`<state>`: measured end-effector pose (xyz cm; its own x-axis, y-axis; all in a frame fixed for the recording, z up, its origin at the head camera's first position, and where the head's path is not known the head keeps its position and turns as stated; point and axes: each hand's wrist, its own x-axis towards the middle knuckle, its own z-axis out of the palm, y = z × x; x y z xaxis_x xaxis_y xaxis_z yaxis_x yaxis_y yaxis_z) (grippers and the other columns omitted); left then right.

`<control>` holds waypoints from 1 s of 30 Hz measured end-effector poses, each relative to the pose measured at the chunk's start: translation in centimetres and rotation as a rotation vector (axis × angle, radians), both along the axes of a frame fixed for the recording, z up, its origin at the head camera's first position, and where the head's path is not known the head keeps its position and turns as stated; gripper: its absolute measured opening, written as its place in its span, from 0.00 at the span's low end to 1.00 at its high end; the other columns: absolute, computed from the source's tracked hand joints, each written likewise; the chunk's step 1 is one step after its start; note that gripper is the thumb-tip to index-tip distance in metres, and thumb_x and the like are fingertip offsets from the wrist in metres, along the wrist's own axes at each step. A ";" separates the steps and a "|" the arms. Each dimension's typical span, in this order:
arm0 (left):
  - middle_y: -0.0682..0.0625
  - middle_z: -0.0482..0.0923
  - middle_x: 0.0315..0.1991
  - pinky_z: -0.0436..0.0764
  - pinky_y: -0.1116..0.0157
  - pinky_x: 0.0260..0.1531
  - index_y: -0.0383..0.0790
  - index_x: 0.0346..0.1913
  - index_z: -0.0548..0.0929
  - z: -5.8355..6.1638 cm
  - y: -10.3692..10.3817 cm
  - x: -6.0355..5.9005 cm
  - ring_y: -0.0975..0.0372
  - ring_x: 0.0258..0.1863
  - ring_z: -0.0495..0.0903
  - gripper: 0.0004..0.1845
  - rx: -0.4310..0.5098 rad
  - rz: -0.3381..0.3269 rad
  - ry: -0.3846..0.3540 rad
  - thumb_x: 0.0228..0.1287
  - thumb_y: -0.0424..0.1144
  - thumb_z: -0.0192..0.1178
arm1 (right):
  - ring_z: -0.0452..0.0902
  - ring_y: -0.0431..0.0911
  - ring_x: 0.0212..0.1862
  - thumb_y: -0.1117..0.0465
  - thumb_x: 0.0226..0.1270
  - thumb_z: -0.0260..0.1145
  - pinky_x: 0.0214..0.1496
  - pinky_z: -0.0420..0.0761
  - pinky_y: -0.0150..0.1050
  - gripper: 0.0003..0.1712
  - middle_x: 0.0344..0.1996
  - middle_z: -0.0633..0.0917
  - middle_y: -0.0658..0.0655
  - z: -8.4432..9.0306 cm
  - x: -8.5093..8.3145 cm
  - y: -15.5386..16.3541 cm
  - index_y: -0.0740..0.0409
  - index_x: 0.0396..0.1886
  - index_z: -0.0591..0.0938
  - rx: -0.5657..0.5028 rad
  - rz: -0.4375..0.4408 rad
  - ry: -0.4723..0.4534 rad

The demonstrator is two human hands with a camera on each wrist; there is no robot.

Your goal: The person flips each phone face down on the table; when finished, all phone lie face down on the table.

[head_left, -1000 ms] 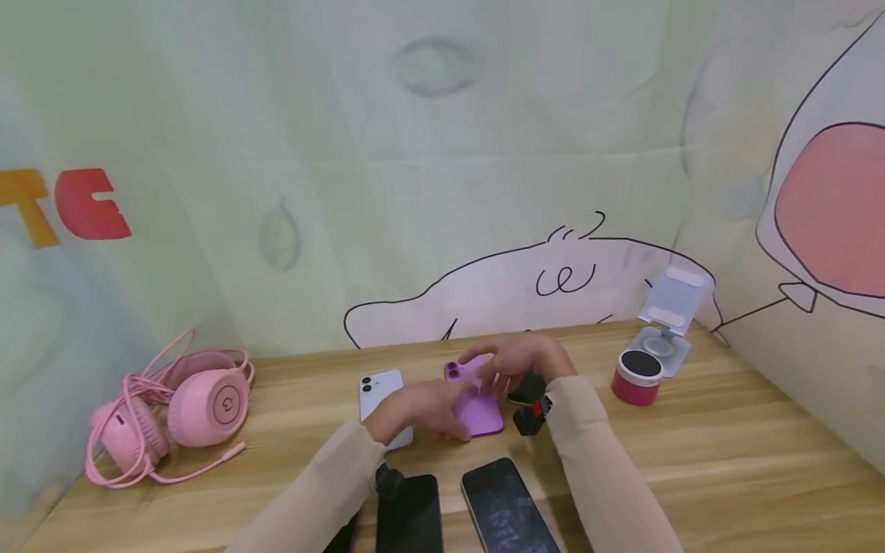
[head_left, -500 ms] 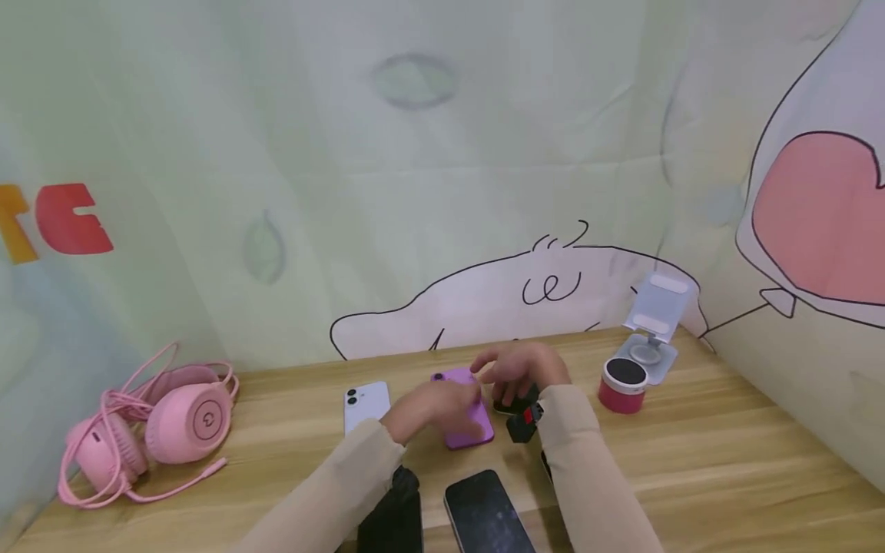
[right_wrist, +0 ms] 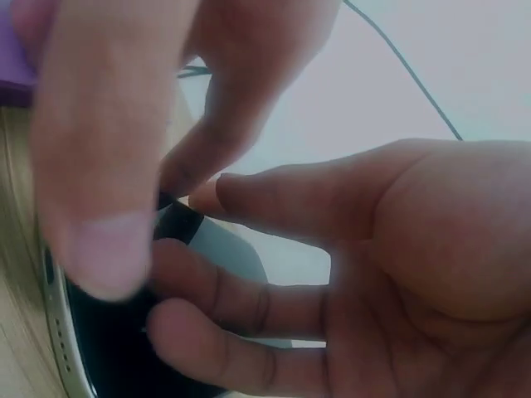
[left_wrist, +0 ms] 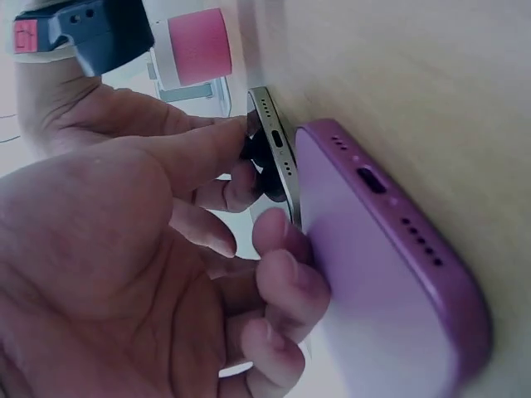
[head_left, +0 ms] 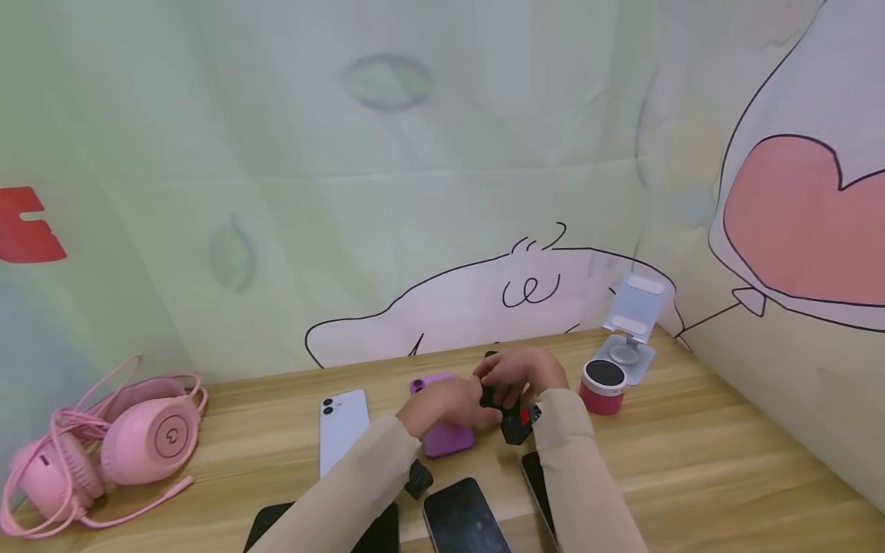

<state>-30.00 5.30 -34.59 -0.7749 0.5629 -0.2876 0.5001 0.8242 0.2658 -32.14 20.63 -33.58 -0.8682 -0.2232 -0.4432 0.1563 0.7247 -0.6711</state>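
Observation:
Both hands meet at the middle of the wooden table. Between them a dark phone with a pale metal frame stands on its edge. My right hand curls its fingers over the phone's black face. My left hand has its thumb on the phone's bottom edge, and its curled fingertips lean against a purple phone that lies back up beside it.
A pale lilac phone lies left of the purple one. Up to 3 dark phones lie at the front edge. Pink headphones sit far left. A red tub and a white stand sit at the back right.
Both hands have left the purple phone's back and moved slightly right. The dark phone is now raised on edge between them. The head view has swung to the right.

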 end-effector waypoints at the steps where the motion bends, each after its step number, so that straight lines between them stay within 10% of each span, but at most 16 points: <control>1: 0.51 0.75 0.27 0.75 0.63 0.31 0.33 0.62 0.73 0.0 0.0 0.0 0.62 0.26 0.75 0.31 -0.015 0.015 0.004 0.71 0.56 0.58 | 0.83 0.52 0.42 0.57 0.75 0.58 0.44 0.81 0.50 0.18 0.37 0.86 0.59 -0.1 0.0 -0.1 0.48 0.61 0.80 -0.009 -0.004 -0.012; 10: 0.44 0.77 0.44 0.77 0.58 0.45 0.30 0.70 0.62 -0.4 1.0 -0.2 0.57 0.38 0.76 0.44 -0.092 0.098 0.014 0.68 0.64 0.56 | 0.82 0.53 0.44 0.63 0.72 0.58 0.49 0.79 0.58 0.20 0.40 0.85 0.59 0.1 0.0 -0.8 0.48 0.61 0.80 -0.014 -0.130 -0.017; 23: 0.47 0.78 0.60 0.80 0.56 0.48 0.33 0.70 0.69 -1.2 2.7 -0.2 0.59 0.45 0.79 0.37 -0.311 -0.048 0.157 0.69 0.58 0.56 | 0.82 0.51 0.44 0.59 0.75 0.58 0.56 0.76 0.56 0.18 0.42 0.85 0.58 -0.4 -0.4 0.0 0.56 0.61 0.80 -0.066 -0.065 0.043; 30: 0.47 0.82 0.39 0.79 0.63 0.33 0.34 0.57 0.76 -0.8 2.2 -0.2 0.60 0.31 0.79 0.30 -0.250 -0.024 0.081 0.69 0.58 0.58 | 0.83 0.51 0.44 0.58 0.76 0.58 0.55 0.79 0.49 0.18 0.43 0.85 0.59 -0.2 -0.5 -0.4 0.58 0.60 0.81 -0.050 -0.011 0.073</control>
